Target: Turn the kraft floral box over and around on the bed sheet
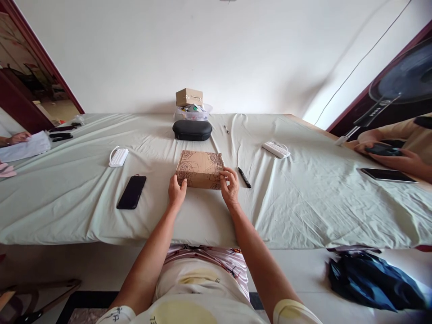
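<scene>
A brown cardboard box (201, 168) with dark scribbled drawings on its top and front rests on the cloth-covered table in front of me. My left hand (177, 190) grips its left front corner, thumb on the front face. At the opposite end, my right hand (230, 185) clasps the right front corner with the fingers along the side and top edge. The fingertips behind the box's sides are hidden. Just right of the box lies a black marker (244, 177). A black phone (132, 192) lies flat to the left of my left hand.
Behind the box sit a black zip case (192, 130), a clear tub (191, 114) and a small carton (189, 96). White power banks (119, 157) lie left and right. At right, a person's hands hold a dark object (384, 149) near a tablet-like device (388, 175) and a fan (403, 74).
</scene>
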Demonstrator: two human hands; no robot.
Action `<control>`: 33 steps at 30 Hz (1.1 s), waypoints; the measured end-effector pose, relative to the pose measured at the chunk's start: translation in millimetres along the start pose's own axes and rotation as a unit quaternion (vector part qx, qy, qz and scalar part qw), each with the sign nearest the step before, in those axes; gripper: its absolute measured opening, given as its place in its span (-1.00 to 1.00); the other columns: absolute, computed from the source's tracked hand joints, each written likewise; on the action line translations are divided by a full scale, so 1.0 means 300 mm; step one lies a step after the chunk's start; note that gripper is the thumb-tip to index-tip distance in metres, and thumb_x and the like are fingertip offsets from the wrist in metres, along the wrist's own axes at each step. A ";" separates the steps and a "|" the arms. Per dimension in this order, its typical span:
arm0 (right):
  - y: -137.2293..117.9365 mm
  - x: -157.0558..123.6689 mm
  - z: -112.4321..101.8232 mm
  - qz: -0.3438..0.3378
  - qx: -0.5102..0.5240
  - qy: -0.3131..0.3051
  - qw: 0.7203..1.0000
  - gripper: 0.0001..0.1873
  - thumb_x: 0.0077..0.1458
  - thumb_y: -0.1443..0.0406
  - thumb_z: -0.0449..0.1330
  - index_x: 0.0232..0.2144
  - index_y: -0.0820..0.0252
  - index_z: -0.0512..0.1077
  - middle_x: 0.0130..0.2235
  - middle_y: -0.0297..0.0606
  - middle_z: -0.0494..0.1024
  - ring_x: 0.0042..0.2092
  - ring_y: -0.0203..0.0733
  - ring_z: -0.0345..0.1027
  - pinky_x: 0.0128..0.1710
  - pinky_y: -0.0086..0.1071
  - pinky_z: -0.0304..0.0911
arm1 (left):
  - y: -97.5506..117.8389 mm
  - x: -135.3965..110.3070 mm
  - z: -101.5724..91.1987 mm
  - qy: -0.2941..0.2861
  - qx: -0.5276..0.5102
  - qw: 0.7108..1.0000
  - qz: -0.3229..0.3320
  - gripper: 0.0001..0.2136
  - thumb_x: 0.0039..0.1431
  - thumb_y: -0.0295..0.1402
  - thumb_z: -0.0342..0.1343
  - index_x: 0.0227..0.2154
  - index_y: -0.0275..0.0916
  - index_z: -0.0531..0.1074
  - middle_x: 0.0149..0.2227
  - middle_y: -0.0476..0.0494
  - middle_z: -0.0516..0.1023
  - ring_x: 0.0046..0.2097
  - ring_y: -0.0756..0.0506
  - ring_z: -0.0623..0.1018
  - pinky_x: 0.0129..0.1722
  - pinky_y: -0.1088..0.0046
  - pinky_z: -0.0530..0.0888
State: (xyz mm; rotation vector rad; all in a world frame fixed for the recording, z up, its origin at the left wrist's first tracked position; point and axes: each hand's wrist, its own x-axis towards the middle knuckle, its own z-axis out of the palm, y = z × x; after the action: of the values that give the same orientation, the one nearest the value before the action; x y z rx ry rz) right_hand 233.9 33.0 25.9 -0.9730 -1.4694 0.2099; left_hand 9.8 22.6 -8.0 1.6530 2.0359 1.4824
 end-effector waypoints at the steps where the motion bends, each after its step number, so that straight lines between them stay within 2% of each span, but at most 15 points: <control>1: 0.010 0.000 0.001 0.025 0.000 0.010 1.000 -0.72 0.30 0.09 0.08 -0.11 0.08 0.45 0.05 -0.10 0.47 -0.05 -0.10 0.43 -0.16 -0.23 0.44 | 0.000 0.002 0.000 -0.023 0.016 0.999 -0.014 -0.51 0.30 -0.25 0.09 0.21 -0.40 0.28 0.15 -0.55 0.49 0.21 -0.33 0.51 0.18 0.12 0.46; 4: 0.051 -0.001 0.006 0.118 -0.008 0.016 0.993 -0.56 0.26 -0.03 0.08 0.00 0.12 0.39 -0.03 -0.10 0.53 -0.12 -0.09 0.46 -0.16 -0.20 0.43 | 0.009 -0.003 -0.006 -0.068 0.078 0.995 -0.014 -0.58 0.23 -0.31 0.15 0.11 -0.39 0.36 0.07 -0.53 0.53 0.15 -0.34 0.54 0.14 0.09 0.45; 8: 0.094 -0.004 0.010 0.193 -0.120 -0.063 0.972 -0.54 0.22 -0.08 0.09 -0.12 0.15 0.42 -0.18 -0.11 0.60 -0.08 0.06 0.46 0.00 -0.02 0.31 | 0.025 -0.020 -0.022 -0.079 0.165 0.983 0.007 -0.75 0.19 -0.33 0.19 -0.10 -0.30 0.42 -0.05 -0.44 0.57 0.12 -0.36 0.52 0.14 -0.01 0.39; 10: 0.097 -0.007 0.009 0.210 -0.203 -0.108 0.950 -0.61 0.19 -0.04 0.15 -0.15 0.13 0.42 -0.16 -0.11 0.61 -0.02 0.12 0.43 0.07 0.04 0.23 | 0.032 -0.025 -0.029 -0.086 0.190 0.978 0.009 -0.82 0.20 -0.34 0.18 -0.17 -0.27 0.42 -0.06 -0.41 0.56 0.11 -0.34 0.51 0.15 0.00 0.37; 14: 0.071 -0.012 0.005 0.209 -0.313 -0.191 0.907 -0.60 0.15 0.11 0.25 -0.03 0.17 0.37 0.00 -0.05 0.56 0.10 0.14 0.34 0.09 -0.03 0.16 | 0.047 -0.025 -0.034 -0.106 0.217 0.970 0.000 -0.83 0.22 -0.31 0.17 -0.18 -0.26 0.42 -0.04 -0.38 0.56 0.11 -0.30 0.51 0.16 0.08 0.35; 17: 0.057 -0.014 0.006 0.202 -0.334 -0.212 0.896 -0.52 0.14 0.18 0.25 0.07 0.22 0.32 0.02 -0.01 0.53 0.11 0.13 0.33 0.10 -0.07 0.15 | 0.056 -0.025 -0.029 -0.103 0.207 0.973 -0.006 -0.73 0.20 -0.21 0.22 -0.16 -0.28 0.42 -0.06 -0.39 0.57 0.10 -0.32 0.53 0.15 0.11 0.35; 20: 0.056 -0.022 0.021 0.173 -0.290 -0.185 0.923 -0.38 0.12 0.15 0.27 0.18 0.21 0.24 -0.02 -0.04 0.53 0.08 0.12 0.36 0.11 -0.06 0.17 | 0.064 -0.032 -0.017 -0.068 0.171 0.983 -0.011 -0.50 0.12 -0.12 0.31 -0.02 -0.36 0.37 -0.03 -0.45 0.57 0.10 -0.36 0.53 0.13 0.10 0.38; 23: 0.051 -0.038 0.051 0.127 -0.249 -0.120 0.953 -0.08 0.09 0.03 0.33 0.34 0.23 0.04 0.05 0.03 0.48 0.09 0.14 0.36 0.09 -0.05 0.23 | 0.078 -0.047 -0.001 -0.018 0.143 0.990 -0.004 -0.20 0.04 -0.04 0.36 0.20 -0.47 0.21 0.11 -0.59 0.48 0.17 -0.41 0.49 0.15 0.08 0.38; 26: 0.036 -0.057 0.083 0.101 -0.255 -0.076 0.959 0.14 0.03 -0.12 0.35 0.41 0.24 -0.10 0.12 0.14 0.41 0.12 0.20 0.33 0.10 0.01 0.25 | 0.094 -0.065 0.012 0.016 0.136 0.991 -0.007 0.00 -0.01 0.07 0.36 0.29 -0.53 0.08 0.18 -0.71 0.38 0.22 -0.48 0.43 0.17 0.02 0.36; 29: 0.025 -0.070 0.103 0.098 -0.269 -0.059 0.956 0.21 0.00 -0.22 0.33 0.42 0.22 -0.12 0.11 0.15 0.41 0.12 0.23 0.32 0.11 0.06 0.24 | 0.102 -0.076 0.020 0.034 0.130 0.991 -0.017 0.03 -0.01 0.11 0.35 0.30 -0.54 0.05 0.18 -0.74 0.36 0.22 -0.50 0.41 0.16 -0.01 0.36; 33: 0.040 -0.069 0.104 0.082 -0.243 -0.038 0.966 0.15 0.00 -0.25 0.32 0.40 0.18 -0.02 0.05 0.09 0.43 0.06 0.20 0.35 0.07 0.06 0.27 | 0.095 -0.068 0.015 0.048 0.118 0.992 -0.019 -0.04 0.02 0.11 0.32 0.28 -0.48 0.09 0.13 -0.68 0.40 0.18 -0.49 0.44 0.10 -0.01 0.39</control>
State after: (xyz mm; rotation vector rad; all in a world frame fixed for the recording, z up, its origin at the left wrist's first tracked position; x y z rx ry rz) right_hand 207.9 39.7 -3.0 -1.4990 -1.5453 0.0010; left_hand 39.9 6.5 1.5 1.6385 2.3612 1.3808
